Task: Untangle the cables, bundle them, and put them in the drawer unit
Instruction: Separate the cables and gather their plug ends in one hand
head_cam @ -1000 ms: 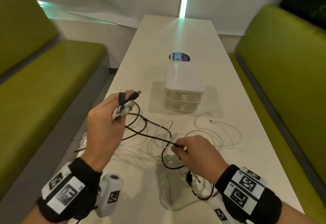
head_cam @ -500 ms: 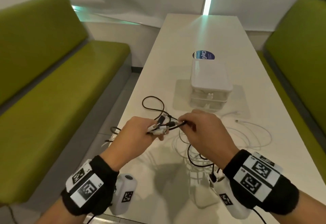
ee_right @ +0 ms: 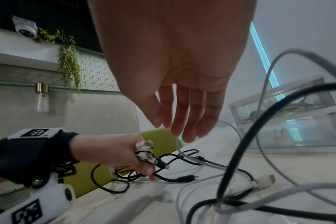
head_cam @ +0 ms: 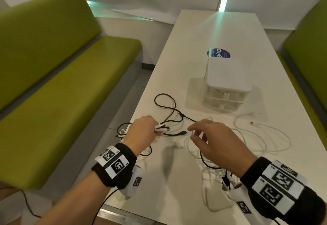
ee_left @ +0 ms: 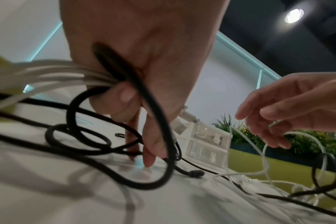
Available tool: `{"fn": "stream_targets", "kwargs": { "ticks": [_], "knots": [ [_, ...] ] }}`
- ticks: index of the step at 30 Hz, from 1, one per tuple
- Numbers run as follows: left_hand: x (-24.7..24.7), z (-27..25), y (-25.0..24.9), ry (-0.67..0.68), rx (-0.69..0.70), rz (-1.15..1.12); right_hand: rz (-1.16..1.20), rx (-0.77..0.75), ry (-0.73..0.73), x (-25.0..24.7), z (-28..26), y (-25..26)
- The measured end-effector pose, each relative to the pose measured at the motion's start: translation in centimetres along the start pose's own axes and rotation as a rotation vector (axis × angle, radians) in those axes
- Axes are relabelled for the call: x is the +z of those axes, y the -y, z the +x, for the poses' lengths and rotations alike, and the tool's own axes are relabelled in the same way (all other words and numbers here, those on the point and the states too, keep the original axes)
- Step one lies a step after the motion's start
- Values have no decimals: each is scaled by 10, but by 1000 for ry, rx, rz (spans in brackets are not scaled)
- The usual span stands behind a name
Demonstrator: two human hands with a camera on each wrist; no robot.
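Observation:
My left hand (head_cam: 156,131) hovers low over the white table (head_cam: 194,35) and grips a bunch of white and black cable plugs (head_cam: 161,128); the left wrist view shows white and black cables (ee_left: 109,78) running through its curled fingers. The black cable (head_cam: 164,99) loops toward the table's left edge, and its free plug (head_cam: 182,133) lies between my hands. My right hand (head_cam: 192,132) is open with straight fingers (ee_right: 184,121) just above a white cable (ee_right: 179,150). Loose white cables (head_cam: 265,136) spread to the right. The clear two-drawer unit (head_cam: 228,76) stands behind, both drawers pushed in.
Green benches (head_cam: 53,83) flank the table on both sides. A round blue sticker (head_cam: 218,53) lies behind the drawer unit. A tangle of black and white cables (head_cam: 212,170) sits under my right wrist. The table's left edge runs just beside my left hand.
My right hand has let go of the black cable end it held at my left hand and drawn back to the right, fingers spread. My left hand has sunk toward the table.

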State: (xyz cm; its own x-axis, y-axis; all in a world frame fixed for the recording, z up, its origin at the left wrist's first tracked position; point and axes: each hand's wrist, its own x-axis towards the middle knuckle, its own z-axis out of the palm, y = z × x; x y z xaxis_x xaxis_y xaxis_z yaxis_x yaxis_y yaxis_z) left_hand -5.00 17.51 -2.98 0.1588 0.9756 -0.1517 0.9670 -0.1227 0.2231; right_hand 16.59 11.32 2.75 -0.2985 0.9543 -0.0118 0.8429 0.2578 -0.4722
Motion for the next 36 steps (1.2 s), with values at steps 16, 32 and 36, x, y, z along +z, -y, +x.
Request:
{"fn": "stream_targets", "kwargs": {
  "ticks": [16,32,36],
  "knots": [
    [-68,-16,80,-157,-287,233,-68,9,106,5,-1,2],
    [-88,-24,91,-184,-357,241,-83,27,133,6,-6,-6],
    [-103,-17,79,-329,-288,112,-79,31,129,5,-7,-7]
  ]
}}
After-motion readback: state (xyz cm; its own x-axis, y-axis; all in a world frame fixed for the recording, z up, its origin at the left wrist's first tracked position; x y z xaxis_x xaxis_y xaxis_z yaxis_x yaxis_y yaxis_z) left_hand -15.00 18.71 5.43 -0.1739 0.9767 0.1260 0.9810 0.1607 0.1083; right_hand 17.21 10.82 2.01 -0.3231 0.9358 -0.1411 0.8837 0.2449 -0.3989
